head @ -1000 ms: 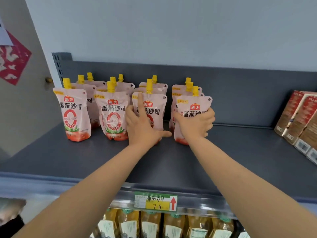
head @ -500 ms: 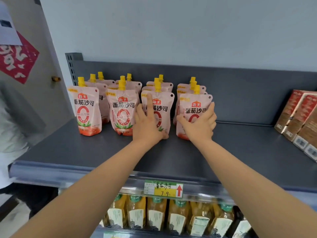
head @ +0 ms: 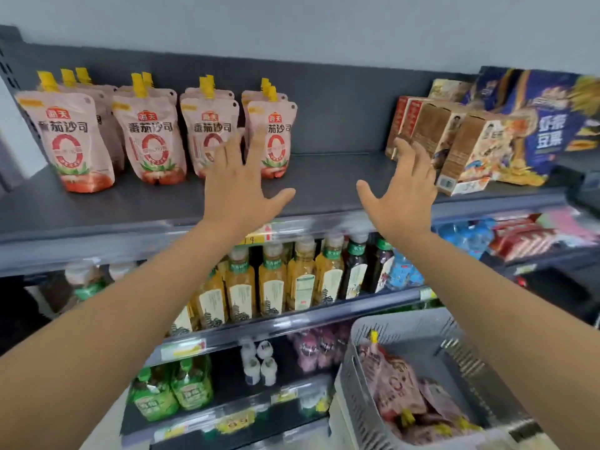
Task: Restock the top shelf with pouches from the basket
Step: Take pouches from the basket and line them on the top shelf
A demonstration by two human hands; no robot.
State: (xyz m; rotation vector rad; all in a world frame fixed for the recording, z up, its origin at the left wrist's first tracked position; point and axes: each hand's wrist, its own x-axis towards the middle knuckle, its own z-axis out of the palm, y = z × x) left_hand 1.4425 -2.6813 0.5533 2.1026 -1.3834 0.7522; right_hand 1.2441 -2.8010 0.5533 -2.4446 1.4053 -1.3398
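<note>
Several pink spouted pouches (head: 149, 138) with yellow caps stand upright in rows on the left half of the grey top shelf (head: 324, 183). My left hand (head: 240, 186) hovers with fingers spread in front of the two rightmost pouch rows, holding nothing. Further right, my right hand (head: 404, 186) is spread too, empty, above the shelf's front edge. A grey slatted basket (head: 409, 336) at the lower right holds more pink pouches (head: 396, 388) lying flat.
Brown cartons (head: 454, 141) and a blue box (head: 539, 118) stand on the right of the top shelf, close to my right hand. Bare shelf lies between pouches and cartons. Below are rows of tea bottles (head: 269, 287), green packs (head: 172, 391) and small white bottles.
Both hands have let go of the front pouches and pulled back toward the shelf edge, fingers spread. The view has dropped and swung right, bringing the basket and lower shelves into sight.
</note>
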